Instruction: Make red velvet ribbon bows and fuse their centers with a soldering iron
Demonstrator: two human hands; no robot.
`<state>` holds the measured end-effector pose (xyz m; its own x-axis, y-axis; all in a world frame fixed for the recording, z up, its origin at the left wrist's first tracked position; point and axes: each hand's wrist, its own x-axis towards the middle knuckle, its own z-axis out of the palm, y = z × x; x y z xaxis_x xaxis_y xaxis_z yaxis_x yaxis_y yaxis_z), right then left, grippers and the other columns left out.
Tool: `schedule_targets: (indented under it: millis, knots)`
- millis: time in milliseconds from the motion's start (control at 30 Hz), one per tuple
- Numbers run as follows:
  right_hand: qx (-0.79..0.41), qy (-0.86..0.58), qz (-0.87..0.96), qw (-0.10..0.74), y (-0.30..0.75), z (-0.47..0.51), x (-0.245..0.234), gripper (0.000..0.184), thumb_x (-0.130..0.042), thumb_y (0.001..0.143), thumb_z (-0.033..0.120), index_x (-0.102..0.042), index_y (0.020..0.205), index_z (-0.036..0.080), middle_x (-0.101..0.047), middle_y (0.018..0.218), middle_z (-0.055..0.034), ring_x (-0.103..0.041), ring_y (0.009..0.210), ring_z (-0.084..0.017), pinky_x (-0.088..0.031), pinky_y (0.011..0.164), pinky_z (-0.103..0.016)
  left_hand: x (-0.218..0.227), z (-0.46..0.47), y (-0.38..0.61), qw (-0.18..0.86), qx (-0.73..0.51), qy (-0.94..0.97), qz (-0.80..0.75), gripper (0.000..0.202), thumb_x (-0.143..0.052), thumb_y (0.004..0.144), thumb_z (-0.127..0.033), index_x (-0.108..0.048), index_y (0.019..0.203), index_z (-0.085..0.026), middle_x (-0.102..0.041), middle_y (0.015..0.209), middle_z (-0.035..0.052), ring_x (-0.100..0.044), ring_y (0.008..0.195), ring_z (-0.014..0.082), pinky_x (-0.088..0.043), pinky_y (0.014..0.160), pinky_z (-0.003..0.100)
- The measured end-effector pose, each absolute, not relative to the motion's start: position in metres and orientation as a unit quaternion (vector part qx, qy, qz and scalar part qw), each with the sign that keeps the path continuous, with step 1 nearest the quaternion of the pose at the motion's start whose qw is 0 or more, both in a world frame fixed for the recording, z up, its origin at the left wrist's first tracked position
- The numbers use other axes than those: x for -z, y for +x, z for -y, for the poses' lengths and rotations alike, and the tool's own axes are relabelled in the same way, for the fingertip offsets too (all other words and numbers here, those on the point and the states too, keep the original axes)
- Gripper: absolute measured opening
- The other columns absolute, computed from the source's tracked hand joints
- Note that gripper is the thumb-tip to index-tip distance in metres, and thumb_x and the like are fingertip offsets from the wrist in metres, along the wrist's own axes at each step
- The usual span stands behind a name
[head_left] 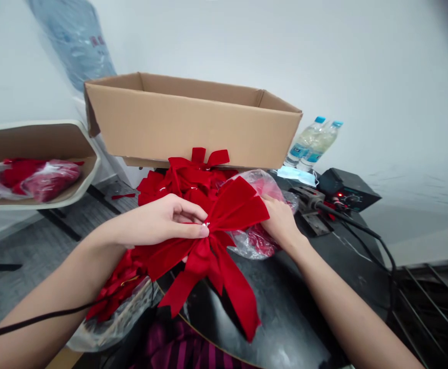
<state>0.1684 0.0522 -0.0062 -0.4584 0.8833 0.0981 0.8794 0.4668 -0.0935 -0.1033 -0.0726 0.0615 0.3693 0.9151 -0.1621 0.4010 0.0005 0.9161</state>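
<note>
My left hand (pixel 170 221) pinches a large red velvet bow (pixel 235 207) at its centre, between thumb and fingertips. A small whitish bit shows at the knot. The bow's loops spread to both sides, and its tails hang down over the black table. Behind its right loop, my right hand (pixel 280 218) is at a clear plastic bag (pixel 252 241) with red material in it. The bow and bag cover the right fingers, so their grip is hidden. More red bows (pixel 193 179) are heaped just beyond my left hand.
A large open cardboard box (pixel 197 125) stands behind the heap. Two bottles (pixel 308 143), a blue face mask (pixel 296 175) and a black control box (pixel 349 189) with a cable are at the right. A bag-lined basket (pixel 104 323) of red bows sits lower left; a chair (pixel 89 179) holds bagged red items.
</note>
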Motion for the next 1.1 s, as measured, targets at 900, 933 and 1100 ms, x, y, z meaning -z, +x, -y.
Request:
schedule_targets:
  millis: [900,933,1100]
  knots:
    - [-0.207,-0.272,0.798,0.496,0.195,-0.005,-0.027,0.016,-0.083,0.083,0.016,-0.075,0.091,0.026,-0.074,0.107,-0.0041,-0.071,0.1,-0.022,-0.06,0.086,-0.037,-0.012,0.034,-0.035,0.49,-0.53,0.579,-0.38,0.019,-0.083,0.084,-0.03,-0.082,0.098,-0.017,-0.078,0.12,0.0114,-0.07,0.121,0.0286,-0.059,0.103,0.038]
    - [-0.201,-0.274,0.799,0.496,0.195,-0.005,-0.025,0.016,-0.084,0.083,0.015,-0.075,0.092,0.026,-0.074,0.109,-0.0042,-0.071,0.101,-0.023,-0.06,0.087,-0.038,-0.01,0.035,-0.035,0.501,-0.525,0.574,-0.379,0.022,-0.084,0.082,-0.029,-0.082,0.101,-0.018,-0.077,0.123,0.0113,-0.07,0.122,0.0286,-0.059,0.103,0.038]
    - [-0.2,-0.253,0.796,0.512,0.19,-0.005,-0.014,0.018,-0.084,0.081,0.013,-0.076,0.092,0.024,-0.076,0.112,-0.0056,-0.073,0.102,-0.024,-0.059,0.093,-0.042,-0.005,0.038,-0.036,0.53,-0.515,0.563,-0.372,0.022,-0.089,0.076,-0.023,-0.082,0.097,-0.017,-0.081,0.107,0.0071,-0.078,0.098,0.022,-0.064,0.087,0.028]
